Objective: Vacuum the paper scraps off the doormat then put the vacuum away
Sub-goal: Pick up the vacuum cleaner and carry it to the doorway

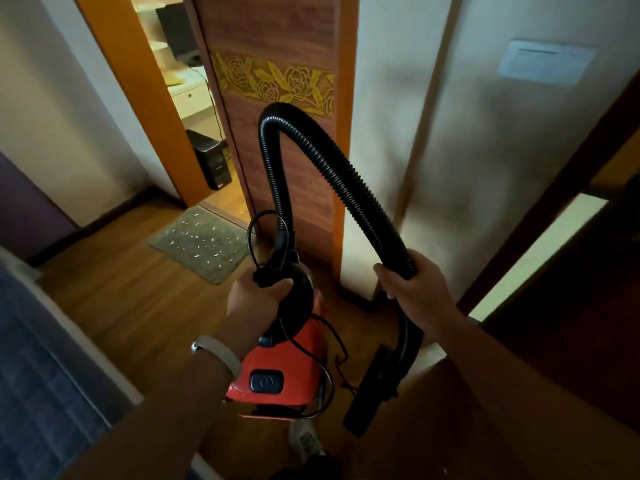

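Note:
A red canister vacuum (287, 362) hangs off the floor in front of me, and my left hand (254, 299) grips its black top handle. Its ribbed black hose (311, 150) arches up and over to the right, where my right hand (419, 289) grips the hose end. Below that hand hangs the black floor nozzle (372, 389). A thin black cord (320, 362) loops around the vacuum body. The grey doormat (202, 242) lies on the wooden floor ahead at the doorway, strewn with several white paper scraps (197, 237).
A brown door (273, 39) with a gold rose band stands open beside an orange frame (138, 95). Beyond the doorway are a black computer tower (209, 161) and a white desk. White wall panels are to the right, a dark tiled surface (38, 393) at lower left.

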`<move>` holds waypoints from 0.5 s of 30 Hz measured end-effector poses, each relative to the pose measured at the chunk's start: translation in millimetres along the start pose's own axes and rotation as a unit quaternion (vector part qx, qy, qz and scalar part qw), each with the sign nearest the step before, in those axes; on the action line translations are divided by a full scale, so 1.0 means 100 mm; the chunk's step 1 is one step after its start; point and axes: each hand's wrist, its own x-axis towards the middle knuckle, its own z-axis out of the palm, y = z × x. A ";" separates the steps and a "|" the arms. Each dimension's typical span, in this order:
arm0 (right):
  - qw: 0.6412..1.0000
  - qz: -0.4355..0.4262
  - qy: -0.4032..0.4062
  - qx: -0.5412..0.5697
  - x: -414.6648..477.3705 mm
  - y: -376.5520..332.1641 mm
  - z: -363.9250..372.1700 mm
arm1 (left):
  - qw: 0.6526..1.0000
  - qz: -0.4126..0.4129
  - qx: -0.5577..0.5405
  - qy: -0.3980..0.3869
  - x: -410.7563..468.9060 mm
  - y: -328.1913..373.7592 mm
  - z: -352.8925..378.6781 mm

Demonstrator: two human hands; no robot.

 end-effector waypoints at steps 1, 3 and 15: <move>1.000 -0.006 -0.004 -0.001 0.17 -0.03 0.10 | 1.000 0.001 -0.003 -0.003 0.18 0.01 -0.03; 1.000 -0.014 -0.018 -0.012 0.51 -0.13 0.33 | 1.000 0.006 -0.001 -0.008 0.54 0.03 -0.09; 0.997 -0.034 -0.066 -0.020 2.24 -0.47 1.50 | 0.997 0.005 0.033 0.068 2.22 0.25 -0.73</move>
